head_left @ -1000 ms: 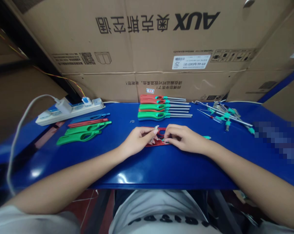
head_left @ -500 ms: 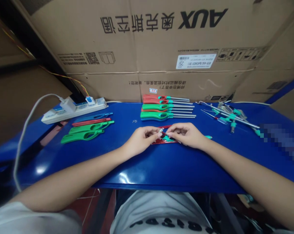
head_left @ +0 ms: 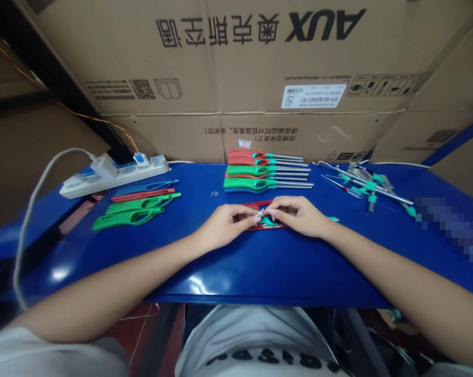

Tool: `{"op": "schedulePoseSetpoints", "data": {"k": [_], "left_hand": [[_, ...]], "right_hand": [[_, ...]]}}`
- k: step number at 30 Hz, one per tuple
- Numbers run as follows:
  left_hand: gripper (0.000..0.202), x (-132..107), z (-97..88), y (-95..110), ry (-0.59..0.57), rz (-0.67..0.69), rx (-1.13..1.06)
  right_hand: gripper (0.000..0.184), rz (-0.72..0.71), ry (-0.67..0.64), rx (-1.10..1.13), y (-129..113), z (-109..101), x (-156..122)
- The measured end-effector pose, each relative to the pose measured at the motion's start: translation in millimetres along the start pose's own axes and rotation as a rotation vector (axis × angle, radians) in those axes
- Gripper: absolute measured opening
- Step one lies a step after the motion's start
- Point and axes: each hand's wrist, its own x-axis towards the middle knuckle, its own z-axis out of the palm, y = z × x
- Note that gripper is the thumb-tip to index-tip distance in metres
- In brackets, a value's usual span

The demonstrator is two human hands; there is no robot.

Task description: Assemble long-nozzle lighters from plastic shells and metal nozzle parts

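In the frame's middle, the left hand (head_left: pixel 231 222) pinches a tiny shiny part (head_left: pixel 259 214), probably light and hard, best held by its sides; I can't tell if the right hand (head_left: pixel 299 215) grips it.

**Pinched Close in the Middle**

Holding the left forearm (head_left: pixel 119 285) bare and slanted in from the near left, the right forearm (head_left: pixel 389 275) likewise from the near right. Pinching with the left grip (head_left: pixel 225 225), thumb (head_left: pixel 246 224) to index finger (head_left: pixel 245 210), wrist (head_left: pixel 195 244) nearly straight. Curling the fingers (head_left: pixel 284 203) of the right grip (head_left: pixel 302 217), thumb tucked beneath, with tips just beside the left ones.
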Motion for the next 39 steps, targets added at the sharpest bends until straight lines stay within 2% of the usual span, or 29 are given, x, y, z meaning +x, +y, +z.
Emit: {"op": "schedulePoseSetpoints", "data": {"k": [11,39], "left_hand": [[0.032,-0.3,0.3,0.9,-0.003,0.016,0.048],[0.031,0.0,0.3,-0.7,-0.029,0.057,0.067]], "right_hand": [[0.036,0.023,-0.028,-0.017,1.5,-0.7,0.1],[0.030,0.044,-0.062,-0.035,2.5,-0.5,-0.3]]}}
